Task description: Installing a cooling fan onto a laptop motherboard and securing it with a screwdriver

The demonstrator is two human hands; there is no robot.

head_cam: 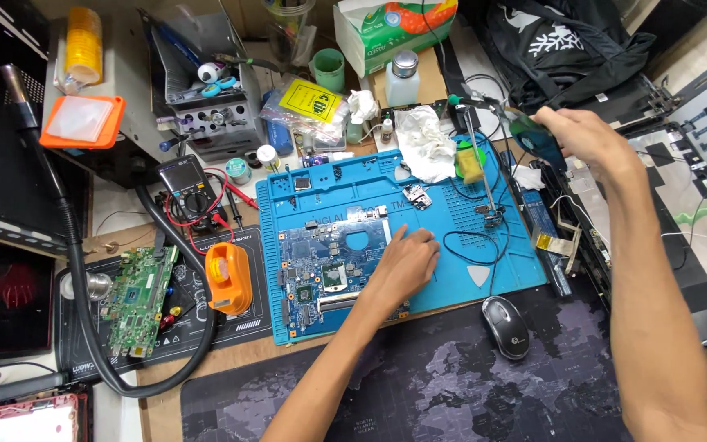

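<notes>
A blue circuit board lies on a blue work mat. My left hand rests flat on the board's right end, fingers spread, holding nothing. My right hand is raised at the far right of the mat, fingers closed on the dark teal handle of a soldering iron; its metal tip points left toward a stand with a yellow sponge. A black wire loops across the mat between the hands.
Left of the mat sit an orange tape dispenser, a green circuit board and a multimeter. A black mouse lies below the mat. Crumpled tissue, bottles and a parts rack crowd the back. An opened laptop shell sits right.
</notes>
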